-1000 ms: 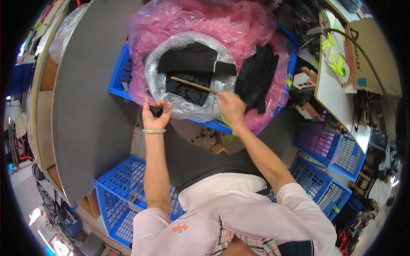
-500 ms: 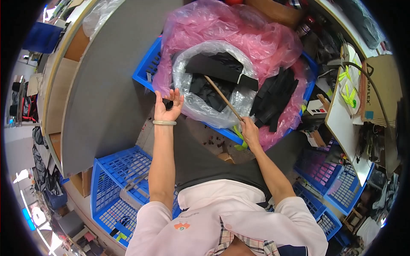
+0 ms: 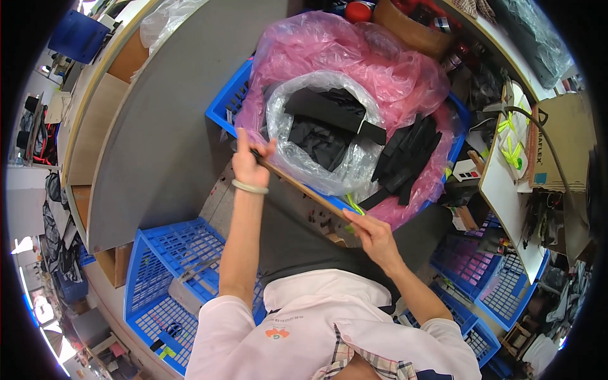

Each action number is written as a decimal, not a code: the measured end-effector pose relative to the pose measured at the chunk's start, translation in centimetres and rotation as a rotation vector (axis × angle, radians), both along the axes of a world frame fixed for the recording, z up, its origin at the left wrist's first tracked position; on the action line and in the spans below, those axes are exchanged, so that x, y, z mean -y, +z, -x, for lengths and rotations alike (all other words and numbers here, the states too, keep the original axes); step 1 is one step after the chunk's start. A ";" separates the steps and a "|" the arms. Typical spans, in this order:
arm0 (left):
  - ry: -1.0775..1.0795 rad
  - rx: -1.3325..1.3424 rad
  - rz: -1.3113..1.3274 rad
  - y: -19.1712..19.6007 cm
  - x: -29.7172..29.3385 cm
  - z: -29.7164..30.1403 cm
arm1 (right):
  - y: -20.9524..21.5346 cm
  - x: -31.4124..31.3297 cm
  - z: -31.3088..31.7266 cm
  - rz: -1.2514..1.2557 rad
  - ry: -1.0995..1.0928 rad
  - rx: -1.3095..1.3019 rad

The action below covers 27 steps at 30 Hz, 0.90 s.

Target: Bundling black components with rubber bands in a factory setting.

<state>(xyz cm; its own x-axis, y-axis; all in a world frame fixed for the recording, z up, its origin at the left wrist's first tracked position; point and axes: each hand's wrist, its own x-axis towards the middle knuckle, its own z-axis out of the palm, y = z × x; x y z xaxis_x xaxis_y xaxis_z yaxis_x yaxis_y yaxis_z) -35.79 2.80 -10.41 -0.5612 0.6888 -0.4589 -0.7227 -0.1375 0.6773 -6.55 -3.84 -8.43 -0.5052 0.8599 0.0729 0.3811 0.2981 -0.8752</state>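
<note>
A thin wooden stick (image 3: 305, 190) slants across the front of a blue crate (image 3: 220, 114), between my two hands. My right hand (image 3: 375, 238) grips its near right end, thumb and fingers pressed together. At the far left end, my left hand (image 3: 249, 167) has its fingers partly curled round the stick, one finger pointing up; something dark shows between them. Inside the crate, a clear plastic bag (image 3: 278, 171) is rolled open round black strips (image 3: 316, 142). More black strips (image 3: 408, 158) lie to its right, on a pink plastic bag (image 3: 354, 57).
A grey board (image 3: 158, 126) stands at the left. Blue crates (image 3: 174, 253) sit by my left side, with others (image 3: 475, 253) at the right. A white board (image 3: 516, 209) and a cardboard box (image 3: 563, 139) are at the right; a round brown container (image 3: 411, 31) is behind the crate.
The stick has swung from over the open clear bag down to the crate's front edge. My right hand has moved nearer to me; my left hand has gone from spread fingers to holding the stick's end.
</note>
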 end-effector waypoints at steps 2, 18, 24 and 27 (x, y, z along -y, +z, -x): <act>-0.108 0.002 -0.100 1.0 0.6 -3.9 | 0.2 0.5 2.4 -0.048 -0.050 -0.065; -0.170 0.050 -0.245 4.2 1.1 -4.6 | 1.8 1.0 -0.7 0.672 -0.102 -0.260; -0.177 -0.153 -0.334 6.6 1.9 -4.0 | 3.0 2.5 1.6 0.882 -0.177 -0.385; -0.097 -0.112 -0.348 6.6 2.1 -4.0 | 2.9 3.4 0.2 0.862 -0.177 -0.365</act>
